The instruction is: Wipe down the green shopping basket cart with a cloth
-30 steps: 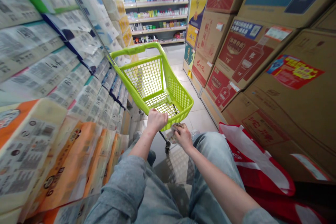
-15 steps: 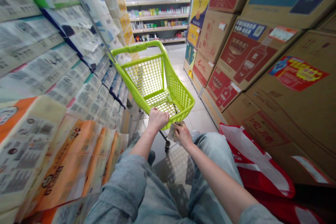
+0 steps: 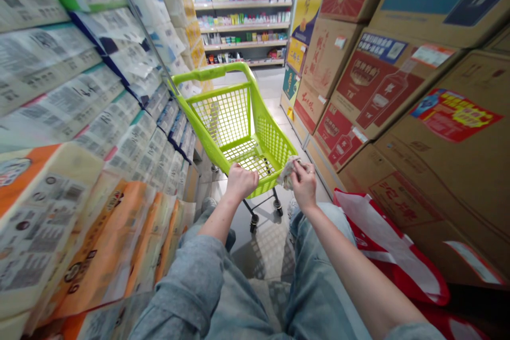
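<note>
The left hand (image 3: 242, 181) is out in front at the end of a nearly straight forearm that rises from the lower left, its rolled light-blue denim sleeve (image 3: 195, 276) stopping short of the wrist. The back of the hand faces up, and its fingers are curled down in a fist over the near rim of a lime-green plastic shopping cart (image 3: 207, 144) with a perforated basket. The right hand (image 3: 305, 187) comes in on a bare forearm slanting up from the lower right, the hand angled upward at the wrist, with a ring on one finger. Its fingers are bunched together, pinching a crumpled off-white patterned cloth (image 3: 287, 172), which lies against the outside of the basket at the near right corner. The two hands are near each other but apart, the left on the near edge, the right just beyond that corner.

The cart stands in front of the person on the pale tiled floor (image 3: 271, 85), between legs in light-blue jeans (image 3: 319, 265); its handle is at the far end and two small dark wheels show beneath the near end. Packs of tissue paper (image 3: 43, 223) are piled along the left, brown printed cartons (image 3: 434, 175) along the right, and a red-and-white bag (image 3: 392, 247) rests beside the right leg
</note>
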Tool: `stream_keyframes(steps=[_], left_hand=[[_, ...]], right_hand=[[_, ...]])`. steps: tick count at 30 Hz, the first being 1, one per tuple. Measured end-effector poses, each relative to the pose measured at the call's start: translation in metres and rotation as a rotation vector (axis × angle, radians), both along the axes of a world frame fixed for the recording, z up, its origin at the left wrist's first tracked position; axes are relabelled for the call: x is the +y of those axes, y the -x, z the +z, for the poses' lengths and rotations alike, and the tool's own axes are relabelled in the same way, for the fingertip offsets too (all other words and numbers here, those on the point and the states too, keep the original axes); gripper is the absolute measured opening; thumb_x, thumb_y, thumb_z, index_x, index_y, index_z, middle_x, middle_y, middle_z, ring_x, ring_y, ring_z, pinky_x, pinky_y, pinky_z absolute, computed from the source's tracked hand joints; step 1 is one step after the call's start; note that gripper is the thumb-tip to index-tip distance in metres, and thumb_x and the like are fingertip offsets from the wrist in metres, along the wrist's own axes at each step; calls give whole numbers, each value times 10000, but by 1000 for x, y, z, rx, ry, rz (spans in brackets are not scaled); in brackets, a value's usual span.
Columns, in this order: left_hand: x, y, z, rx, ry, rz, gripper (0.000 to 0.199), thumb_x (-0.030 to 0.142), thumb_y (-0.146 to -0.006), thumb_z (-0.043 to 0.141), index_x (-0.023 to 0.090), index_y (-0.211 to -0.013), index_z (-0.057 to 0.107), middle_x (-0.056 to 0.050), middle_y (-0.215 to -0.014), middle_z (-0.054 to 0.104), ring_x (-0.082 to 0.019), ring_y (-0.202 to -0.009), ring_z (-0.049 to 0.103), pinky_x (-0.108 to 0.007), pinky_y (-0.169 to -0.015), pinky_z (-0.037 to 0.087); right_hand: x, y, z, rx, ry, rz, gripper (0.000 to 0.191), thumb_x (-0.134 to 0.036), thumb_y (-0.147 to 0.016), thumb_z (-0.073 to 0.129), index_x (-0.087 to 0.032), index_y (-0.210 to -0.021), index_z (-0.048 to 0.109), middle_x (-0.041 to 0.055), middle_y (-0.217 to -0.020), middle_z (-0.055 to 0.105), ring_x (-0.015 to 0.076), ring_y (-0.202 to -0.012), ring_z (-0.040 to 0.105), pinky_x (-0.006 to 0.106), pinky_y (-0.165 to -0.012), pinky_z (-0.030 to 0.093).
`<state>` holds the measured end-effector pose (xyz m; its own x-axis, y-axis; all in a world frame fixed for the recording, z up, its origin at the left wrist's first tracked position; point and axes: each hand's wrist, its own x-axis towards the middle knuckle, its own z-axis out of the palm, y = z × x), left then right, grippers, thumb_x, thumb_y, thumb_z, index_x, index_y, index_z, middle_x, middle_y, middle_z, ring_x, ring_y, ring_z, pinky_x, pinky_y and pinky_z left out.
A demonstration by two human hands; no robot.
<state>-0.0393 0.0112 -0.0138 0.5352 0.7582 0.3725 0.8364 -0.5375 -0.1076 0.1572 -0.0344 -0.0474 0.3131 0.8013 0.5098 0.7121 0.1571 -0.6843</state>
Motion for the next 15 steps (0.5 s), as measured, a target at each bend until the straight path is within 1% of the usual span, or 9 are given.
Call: stream_keyframes(steps=[2, 4, 7, 9, 12, 15], left_hand=[[0, 0, 0, -6, 8, 0, 550, 250, -895, 276, 133, -526, 667, -93, -494, 625, -144, -446, 516, -367, -708, 329], [1, 0, 0, -5, 10, -2, 551, 254, -898, 274, 132, -534, 670, -96, -497, 626, -146, -450, 518, -368, -708, 329], [1, 1, 0, 0, 0, -10, 546, 263, -904, 276, 136, -544, 666, -94, -507, 633, -138, -453, 517, -363, -713, 330], [0, 2, 0, 5, -10, -13, 547, 269, -908, 274, 139, -547, 663, -91, -511, 637, -133, -455, 517, -359, -720, 330], [-2, 2, 1, 18, -15, -17, 557, 268, -912, 267, 137, -546, 666, -92, -504, 632, -138, -454, 521, -363, -714, 328], [-3, 3, 3, 14, -3, -19, 567, 265, -912, 264, 133, -549, 678, -97, -499, 627, -146, -454, 524, -369, -702, 325]], right_hand=[[5, 4, 4, -62, 48, 54, 359, -166, -836, 438, -156, -1148, 616, 117, -1082, 454, 199, -1017, 525, 330, -929, 438], [2, 13, 5, -113, 75, 114, 340, -155, -837, 447, -150, -1124, 629, 119, -1083, 443, 204, -1018, 525, 329, -927, 442], [-8, 28, 8, -174, 89, 220, 311, -185, -865, 443, -184, -1114, 629, 104, -1075, 448, 191, -991, 532, 321, -899, 458], [-12, 33, 12, -233, 111, 278, 288, -223, -887, 436, -213, -1099, 630, 90, -1053, 462, 177, -956, 537, 304, -859, 470], [-8, 27, 18, -380, 177, 304, 253, -275, -900, 438, -241, -1042, 644, 70, -989, 488, 162, -896, 531, 266, -776, 467], [6, 7, 25, -549, 259, 304, 229, -300, -900, 440, -257, -1002, 641, 53, -968, 511, 157, -885, 512, 232, -727, 428]])
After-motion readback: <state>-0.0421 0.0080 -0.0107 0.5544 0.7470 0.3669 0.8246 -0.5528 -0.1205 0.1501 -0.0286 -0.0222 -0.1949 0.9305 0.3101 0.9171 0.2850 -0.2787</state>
